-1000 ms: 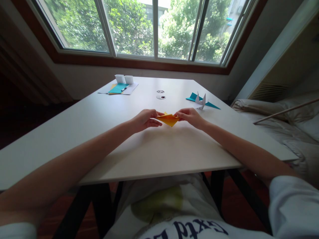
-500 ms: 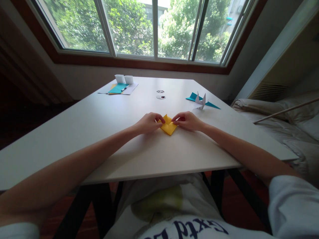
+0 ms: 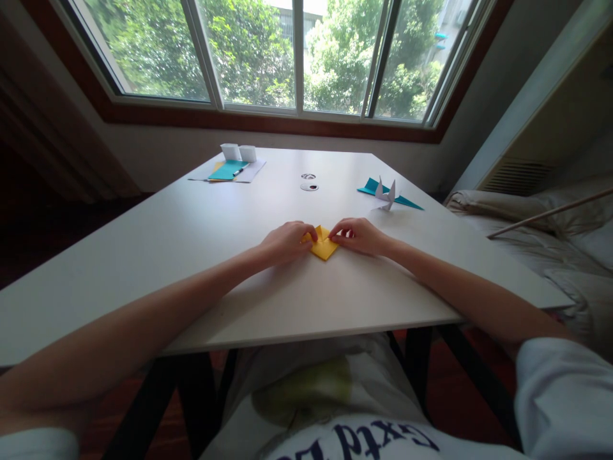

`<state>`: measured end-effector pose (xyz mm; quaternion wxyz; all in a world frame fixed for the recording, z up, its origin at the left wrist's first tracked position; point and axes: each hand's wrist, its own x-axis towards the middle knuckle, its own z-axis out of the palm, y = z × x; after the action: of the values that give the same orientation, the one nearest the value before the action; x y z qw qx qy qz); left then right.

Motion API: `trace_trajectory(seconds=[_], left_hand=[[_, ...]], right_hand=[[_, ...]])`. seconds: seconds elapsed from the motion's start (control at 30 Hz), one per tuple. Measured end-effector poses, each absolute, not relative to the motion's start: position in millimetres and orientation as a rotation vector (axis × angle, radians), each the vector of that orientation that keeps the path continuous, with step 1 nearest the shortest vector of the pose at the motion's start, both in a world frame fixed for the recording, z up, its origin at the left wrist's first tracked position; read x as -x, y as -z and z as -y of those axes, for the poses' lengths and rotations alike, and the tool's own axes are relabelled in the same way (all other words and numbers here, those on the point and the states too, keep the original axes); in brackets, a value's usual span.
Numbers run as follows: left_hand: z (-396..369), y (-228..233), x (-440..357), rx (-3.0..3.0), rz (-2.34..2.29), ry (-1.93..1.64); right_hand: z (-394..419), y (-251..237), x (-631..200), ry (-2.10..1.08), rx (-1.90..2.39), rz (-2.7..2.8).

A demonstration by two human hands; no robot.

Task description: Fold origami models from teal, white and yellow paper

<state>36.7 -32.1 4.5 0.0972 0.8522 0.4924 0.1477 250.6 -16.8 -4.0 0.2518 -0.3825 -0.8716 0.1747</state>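
A small folded piece of yellow paper (image 3: 325, 248) lies near the front middle of the white table (image 3: 268, 300), one corner pointing toward me. My left hand (image 3: 290, 240) pinches its left side, the fingers curled over the upper left edge. On the opposite side, the fingertips of my right hand (image 3: 359, 235) are closed on the paper's right edge. The fingers cover parts of both side corners. Creases show across the paper's upper half.
At the back right, a white folded paper crane (image 3: 385, 193) stands against a teal paper plane (image 3: 407, 202). Back left are teal paper sheets (image 3: 227, 170), a pen (image 3: 239, 171) and two white box-like objects (image 3: 230, 151). A round cable-hole cover (image 3: 309, 186) sits mid-table.
The yellow paper's raised upper part now lies lower and flatter. My left hand has shifted slightly down, and my right hand has moved a little left along the edge.
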Motion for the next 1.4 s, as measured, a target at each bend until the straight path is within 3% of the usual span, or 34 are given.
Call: trace_trajectory(seconds=[1.4], left_hand=[[36.2,-3.3,-39.1,-2.69,-1.501,-0.289]], right_hand=[[15.0,9.1,-250.6,-0.396,0.968,2.426]])
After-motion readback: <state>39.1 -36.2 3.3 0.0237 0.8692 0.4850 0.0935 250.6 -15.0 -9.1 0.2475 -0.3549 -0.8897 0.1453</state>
